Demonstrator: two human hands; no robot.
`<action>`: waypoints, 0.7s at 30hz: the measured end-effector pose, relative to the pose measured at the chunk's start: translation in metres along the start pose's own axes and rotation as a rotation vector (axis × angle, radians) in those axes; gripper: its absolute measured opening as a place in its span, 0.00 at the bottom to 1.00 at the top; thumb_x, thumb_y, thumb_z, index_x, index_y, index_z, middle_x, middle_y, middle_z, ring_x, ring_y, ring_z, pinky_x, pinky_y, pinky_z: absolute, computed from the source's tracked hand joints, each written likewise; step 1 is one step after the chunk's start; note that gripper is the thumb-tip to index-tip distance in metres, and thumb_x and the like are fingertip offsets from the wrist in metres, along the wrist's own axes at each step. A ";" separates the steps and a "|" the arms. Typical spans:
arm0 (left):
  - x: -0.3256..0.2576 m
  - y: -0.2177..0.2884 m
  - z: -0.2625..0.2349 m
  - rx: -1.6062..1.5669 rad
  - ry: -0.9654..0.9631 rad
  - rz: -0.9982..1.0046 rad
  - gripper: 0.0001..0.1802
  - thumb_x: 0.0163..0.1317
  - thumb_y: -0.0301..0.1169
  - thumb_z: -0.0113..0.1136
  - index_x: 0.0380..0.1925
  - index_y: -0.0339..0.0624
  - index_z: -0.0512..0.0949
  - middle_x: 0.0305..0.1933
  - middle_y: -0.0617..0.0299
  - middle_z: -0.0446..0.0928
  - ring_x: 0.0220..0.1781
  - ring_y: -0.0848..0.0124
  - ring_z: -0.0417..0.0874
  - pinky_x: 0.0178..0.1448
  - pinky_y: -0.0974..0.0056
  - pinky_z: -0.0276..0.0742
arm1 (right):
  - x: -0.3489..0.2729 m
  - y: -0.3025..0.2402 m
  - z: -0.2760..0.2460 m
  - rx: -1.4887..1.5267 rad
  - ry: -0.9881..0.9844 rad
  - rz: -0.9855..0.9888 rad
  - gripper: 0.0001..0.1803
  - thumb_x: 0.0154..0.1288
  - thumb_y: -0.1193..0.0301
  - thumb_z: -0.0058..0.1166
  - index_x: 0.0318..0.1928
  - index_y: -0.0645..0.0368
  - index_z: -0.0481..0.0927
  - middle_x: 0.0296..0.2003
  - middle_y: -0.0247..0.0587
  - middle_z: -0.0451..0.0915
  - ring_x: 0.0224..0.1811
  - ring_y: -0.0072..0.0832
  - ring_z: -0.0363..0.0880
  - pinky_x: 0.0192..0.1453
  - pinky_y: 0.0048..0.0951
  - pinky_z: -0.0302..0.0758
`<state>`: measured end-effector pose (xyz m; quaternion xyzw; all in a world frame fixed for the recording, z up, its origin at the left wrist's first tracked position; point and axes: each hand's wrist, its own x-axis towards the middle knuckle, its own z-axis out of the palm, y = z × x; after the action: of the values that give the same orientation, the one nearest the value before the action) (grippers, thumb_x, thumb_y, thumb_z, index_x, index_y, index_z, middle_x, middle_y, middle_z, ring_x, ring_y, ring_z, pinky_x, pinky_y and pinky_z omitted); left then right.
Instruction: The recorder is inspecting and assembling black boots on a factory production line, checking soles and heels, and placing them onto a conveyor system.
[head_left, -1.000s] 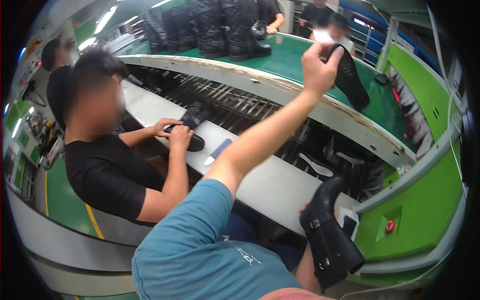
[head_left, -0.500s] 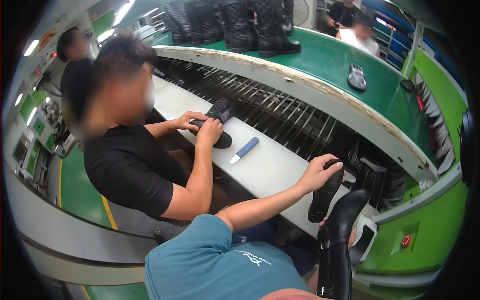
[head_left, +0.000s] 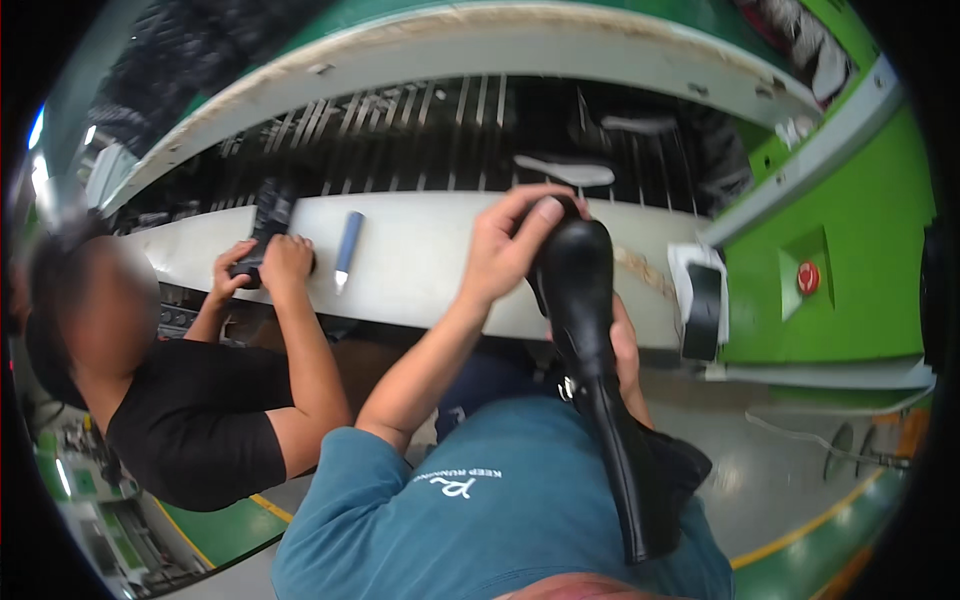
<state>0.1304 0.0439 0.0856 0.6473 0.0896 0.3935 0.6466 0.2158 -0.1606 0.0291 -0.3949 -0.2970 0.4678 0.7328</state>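
Note:
A tall black boot (head_left: 590, 320) lies lengthwise in front of my chest, toe up and shaft down along my shirt. My left hand (head_left: 500, 250) is closed at its toe end, thumb on top, holding a black shoe sole (head_left: 537, 283). Most of that sole is hidden behind the boot, so I cannot tell how closely the two fit. From the other side, my right hand (head_left: 626, 350) grips the boot around its foot, its fingers partly hidden beneath.
On the white bench (head_left: 420, 270) lies a blue-handled tool (head_left: 348, 250) with a pale tip. A co-worker in black at left handles dark footwear (head_left: 268, 225). Beyond runs a rod conveyor (head_left: 400, 135). A green machine (head_left: 830, 200) with a red button (head_left: 807, 278) stands right.
My left hand has brought the sole to the boot, now beside its toe. The boot has moved left in the view and turned. My view has swung downward and to the right.

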 end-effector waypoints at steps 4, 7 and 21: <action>-0.010 0.010 0.001 -0.031 -0.075 0.026 0.33 0.85 0.48 0.57 0.70 0.26 0.77 0.62 0.36 0.88 0.65 0.48 0.92 0.72 0.48 0.87 | -0.003 0.000 0.001 -0.102 0.007 0.000 0.51 0.77 0.33 0.50 0.76 0.69 0.66 0.50 0.53 0.85 0.47 0.32 0.88 0.50 0.32 0.85; -0.016 0.019 0.006 0.081 -0.099 0.099 0.37 0.73 0.45 0.72 0.71 0.25 0.77 0.64 0.37 0.88 0.66 0.48 0.91 0.71 0.47 0.88 | -0.005 0.005 0.000 -0.142 -0.003 0.011 0.54 0.75 0.31 0.51 0.77 0.69 0.65 0.50 0.53 0.85 0.46 0.31 0.89 0.49 0.30 0.86; -0.020 0.020 0.000 0.001 -0.017 -0.007 0.27 0.88 0.42 0.54 0.67 0.25 0.78 0.55 0.36 0.90 0.55 0.50 0.95 0.60 0.52 0.93 | 0.000 -0.004 0.006 -0.240 -0.015 0.051 0.62 0.68 0.25 0.58 0.77 0.72 0.68 0.55 0.49 0.85 0.52 0.27 0.86 0.54 0.29 0.83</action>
<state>0.1092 0.0287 0.0956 0.6506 0.0866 0.3859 0.6483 0.2127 -0.1600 0.0350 -0.4835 -0.3461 0.4505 0.6660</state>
